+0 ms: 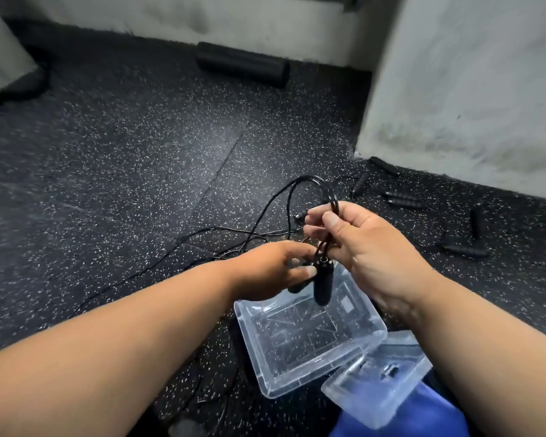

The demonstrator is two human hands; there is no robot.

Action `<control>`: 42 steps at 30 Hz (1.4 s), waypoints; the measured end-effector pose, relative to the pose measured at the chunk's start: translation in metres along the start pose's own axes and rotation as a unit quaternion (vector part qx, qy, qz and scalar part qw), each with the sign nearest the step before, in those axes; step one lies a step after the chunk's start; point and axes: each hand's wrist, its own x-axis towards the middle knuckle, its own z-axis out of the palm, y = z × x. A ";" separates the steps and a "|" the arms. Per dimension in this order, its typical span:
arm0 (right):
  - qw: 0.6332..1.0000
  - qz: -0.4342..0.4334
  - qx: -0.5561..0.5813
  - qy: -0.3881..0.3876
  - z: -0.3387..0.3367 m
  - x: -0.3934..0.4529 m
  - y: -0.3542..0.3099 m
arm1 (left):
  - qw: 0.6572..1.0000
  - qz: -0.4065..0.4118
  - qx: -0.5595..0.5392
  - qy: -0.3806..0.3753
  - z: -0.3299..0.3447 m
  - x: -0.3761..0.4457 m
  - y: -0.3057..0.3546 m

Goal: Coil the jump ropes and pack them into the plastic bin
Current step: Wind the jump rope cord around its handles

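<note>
Hands: right pinches coiled jump rope above plastic bin; left grips its handles.

speckled floor, clear bin, foam roller

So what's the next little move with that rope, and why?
Probably pull another loop into the right hand: it holds only a few coils, the left hand is at the handles, and much rope trails on the floor; the bin sits empty.
</note>
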 end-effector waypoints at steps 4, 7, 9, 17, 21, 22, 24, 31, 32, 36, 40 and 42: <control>0.995 -0.018 0.094 -0.022 0.017 -0.039 -0.014 | 0.998 -0.011 0.016 0.052 0.017 -0.052 0.026; 0.987 -0.027 0.155 -0.036 0.025 -0.060 -0.026 | 0.990 -0.014 0.087 0.111 0.023 -0.078 0.042; 0.983 -0.033 0.175 -0.049 0.028 -0.076 -0.029 | 0.983 -0.026 0.119 0.137 0.028 -0.094 0.049; 0.981 -0.042 0.174 -0.070 0.014 -0.120 -0.036 | 0.969 -0.001 -0.055 0.241 0.059 -0.134 0.078; 0.977 -0.040 0.194 -0.082 0.021 -0.128 -0.037 | 0.968 0.042 -0.138 0.208 0.070 -0.140 0.094; 0.974 -0.039 0.204 -0.086 0.022 -0.130 -0.037 | 0.966 0.052 -0.160 0.197 0.073 -0.141 0.096; 0.971 -0.034 0.221 -0.086 0.024 -0.131 -0.036 | 0.961 0.052 -0.205 0.177 0.078 -0.139 0.095; 0.962 -0.007 0.264 -0.073 0.032 -0.137 -0.035 | 0.976 0.045 -0.198 0.083 0.096 -0.126 0.071; 0.961 -0.006 0.266 -0.072 0.032 -0.136 -0.037 | 0.985 0.045 -0.155 0.069 0.098 -0.122 0.066; 0.961 -0.005 0.269 -0.066 0.032 -0.126 -0.040 | 0.991 0.035 -0.122 0.040 0.100 -0.108 0.051; 0.961 -0.010 0.270 -0.052 0.027 -0.105 -0.038 | 0.990 0.041 -0.129 0.045 0.085 -0.098 0.046; 0.957 -0.008 0.287 -0.040 0.023 -0.095 -0.037 | 0.984 0.046 -0.167 0.050 0.079 -0.093 0.044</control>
